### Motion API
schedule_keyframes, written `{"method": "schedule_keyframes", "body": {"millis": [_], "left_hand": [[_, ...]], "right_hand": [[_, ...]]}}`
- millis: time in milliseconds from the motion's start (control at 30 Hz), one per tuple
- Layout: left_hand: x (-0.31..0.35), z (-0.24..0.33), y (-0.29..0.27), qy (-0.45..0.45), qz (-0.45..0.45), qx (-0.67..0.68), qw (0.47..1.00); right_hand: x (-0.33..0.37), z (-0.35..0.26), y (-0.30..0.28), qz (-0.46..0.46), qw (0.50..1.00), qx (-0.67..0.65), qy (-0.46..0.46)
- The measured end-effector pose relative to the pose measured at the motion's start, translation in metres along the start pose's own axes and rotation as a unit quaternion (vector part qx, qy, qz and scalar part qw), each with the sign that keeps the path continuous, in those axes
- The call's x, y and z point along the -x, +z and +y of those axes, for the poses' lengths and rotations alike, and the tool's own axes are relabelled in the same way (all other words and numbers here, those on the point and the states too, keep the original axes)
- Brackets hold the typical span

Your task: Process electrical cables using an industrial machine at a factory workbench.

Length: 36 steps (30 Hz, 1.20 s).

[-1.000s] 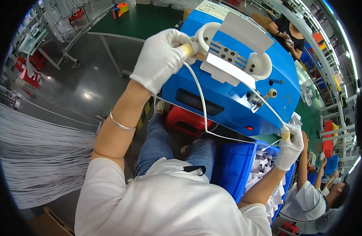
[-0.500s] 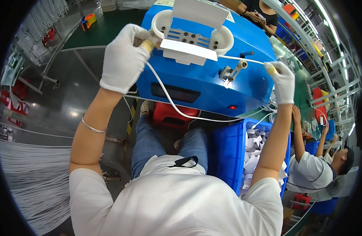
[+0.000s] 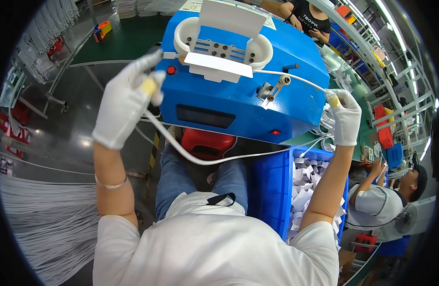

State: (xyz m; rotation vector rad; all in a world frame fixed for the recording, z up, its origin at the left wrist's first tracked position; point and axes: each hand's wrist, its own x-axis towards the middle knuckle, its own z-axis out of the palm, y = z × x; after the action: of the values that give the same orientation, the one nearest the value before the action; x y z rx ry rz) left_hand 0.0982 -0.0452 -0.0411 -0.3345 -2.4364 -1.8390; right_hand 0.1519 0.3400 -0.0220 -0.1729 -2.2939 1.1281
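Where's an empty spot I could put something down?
The green table has a bare patch between the orange-and-blue tape dispenser and the blue machine. It's crowded on top of the machine, with white cups, folded paper and cable, and in the blue bin, full of paper scraps.

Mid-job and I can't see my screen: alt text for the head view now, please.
The right hand, gloved in white, pinches a white cable stretched across a blue machine from a white card; the left hand, also gloved, is blurred at the machine's left end, its grip unclear. A blue bin of paper scraps stands right of the person's legs.
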Motion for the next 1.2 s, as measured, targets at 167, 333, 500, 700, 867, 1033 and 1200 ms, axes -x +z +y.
{"method": "schedule_keyframes", "body": {"millis": [167, 333, 500, 700, 867, 1033, 1200], "left_hand": [[0.041, -0.009, -0.022, -0.092, -0.317, 0.091, 0.94], [0.058, -0.033, 0.004, -0.126, -0.464, 0.075, 0.873], [0.062, -0.061, 0.074, -0.106, -0.556, 0.011, 0.824], [0.081, -0.082, 0.132, -0.221, -0.607, 0.065, 0.76], [0.086, -0.105, 0.144, -0.148, -0.572, 0.036, 0.806], [0.085, -0.126, 0.135, -0.183, -0.533, 0.037, 0.825], [0.093, -0.139, 0.135, -0.178, -0.544, -0.023, 0.82]], "right_hand": [[0.021, 0.01, -0.02, -0.001, 0.999, -0.002, 0.04], [0.047, 0.039, -0.051, -0.013, 0.988, -0.062, 0.14], [0.066, 0.033, -0.049, -0.048, 0.966, -0.137, 0.215], [0.072, 0.028, -0.027, -0.063, 0.949, -0.221, 0.216], [0.068, -0.001, 0.005, -0.144, 0.919, -0.269, 0.249], [0.061, -0.002, 0.017, -0.133, 0.918, -0.309, 0.21], [0.062, -0.003, 0.016, -0.162, 0.89, -0.359, 0.231]]}}
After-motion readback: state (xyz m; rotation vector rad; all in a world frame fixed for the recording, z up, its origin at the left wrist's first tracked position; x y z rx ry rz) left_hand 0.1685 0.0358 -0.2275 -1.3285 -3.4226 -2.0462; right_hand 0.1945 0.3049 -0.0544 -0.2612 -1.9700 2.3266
